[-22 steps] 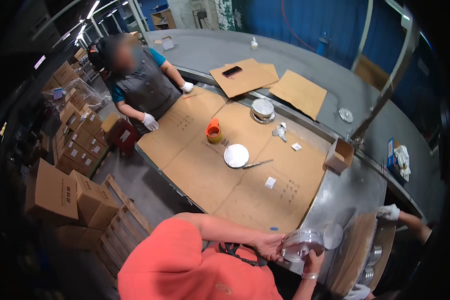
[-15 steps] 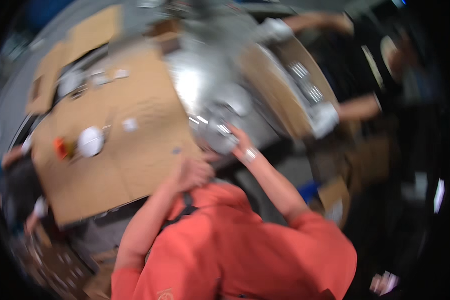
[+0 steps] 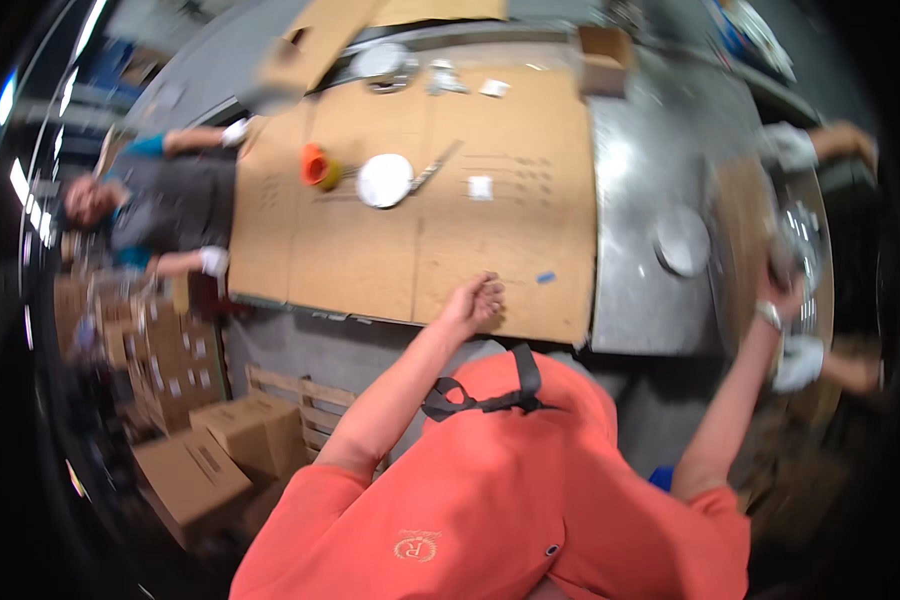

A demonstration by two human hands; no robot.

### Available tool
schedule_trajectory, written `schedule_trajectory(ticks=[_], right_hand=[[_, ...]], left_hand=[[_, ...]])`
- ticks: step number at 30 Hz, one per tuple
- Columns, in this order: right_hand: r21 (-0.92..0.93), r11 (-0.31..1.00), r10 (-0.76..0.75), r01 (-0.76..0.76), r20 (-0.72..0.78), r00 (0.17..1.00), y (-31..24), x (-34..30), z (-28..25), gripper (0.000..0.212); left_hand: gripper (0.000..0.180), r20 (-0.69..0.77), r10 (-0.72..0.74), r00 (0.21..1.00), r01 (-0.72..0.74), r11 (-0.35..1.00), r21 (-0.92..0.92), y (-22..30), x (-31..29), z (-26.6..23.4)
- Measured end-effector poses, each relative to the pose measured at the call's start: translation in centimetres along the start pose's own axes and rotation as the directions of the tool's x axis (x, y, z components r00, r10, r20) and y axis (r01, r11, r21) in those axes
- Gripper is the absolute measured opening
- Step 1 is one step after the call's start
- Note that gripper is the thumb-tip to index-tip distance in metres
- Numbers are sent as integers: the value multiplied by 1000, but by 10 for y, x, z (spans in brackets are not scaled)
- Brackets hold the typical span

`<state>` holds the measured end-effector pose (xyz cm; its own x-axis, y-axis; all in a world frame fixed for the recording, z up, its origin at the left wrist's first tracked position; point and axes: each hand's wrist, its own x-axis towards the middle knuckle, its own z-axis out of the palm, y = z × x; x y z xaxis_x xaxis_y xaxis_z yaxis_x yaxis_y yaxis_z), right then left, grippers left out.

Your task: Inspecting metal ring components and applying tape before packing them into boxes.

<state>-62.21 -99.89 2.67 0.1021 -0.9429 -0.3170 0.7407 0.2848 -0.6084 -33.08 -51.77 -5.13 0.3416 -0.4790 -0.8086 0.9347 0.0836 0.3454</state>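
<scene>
My right hand [image 3: 786, 295] reaches to the right edge of the metal table. It grips a shiny round lid-like piece [image 3: 798, 248], blurred, at the mouth of an open cardboard box [image 3: 745, 225]. Other shiny pieces inside the box are hard to make out. Over the near edge of the cardboard-covered table, my left hand [image 3: 475, 303] is loosely closed, with nothing visible in it. A small blue piece [image 3: 546, 277] lies to its right. On the bare metal, left of the box, sits a round silvery disc [image 3: 682, 242].
A white disc [image 3: 384, 181], an orange roll [image 3: 314, 166] and a white packet [image 3: 480, 188] lie on the cardboard sheet [image 3: 360, 255]. A co-worker [image 3: 175, 200] stands at the left end. Another person's gloved hands [image 3: 798, 362] flank the box. Cartons [image 3: 245, 435] are stacked at lower left.
My view has swung so the table lies level. My right hand has carried the shiny round piece from over the metal table rightward to the box. My left hand remains curled, now farther from it.
</scene>
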Motion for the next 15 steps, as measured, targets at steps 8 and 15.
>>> schedule_trajectory(ticks=[8,15], right_hand=[[-68,998,-7,0,-103,995,-21,28,-16,54],[89,989,97,-119,217,971,-39,65,-28,47]], left_hand=[[24,210,95,973,-82,994,-68,-14,84,-75],[38,-63,802,594,-323,309,895,96,98,-127]])
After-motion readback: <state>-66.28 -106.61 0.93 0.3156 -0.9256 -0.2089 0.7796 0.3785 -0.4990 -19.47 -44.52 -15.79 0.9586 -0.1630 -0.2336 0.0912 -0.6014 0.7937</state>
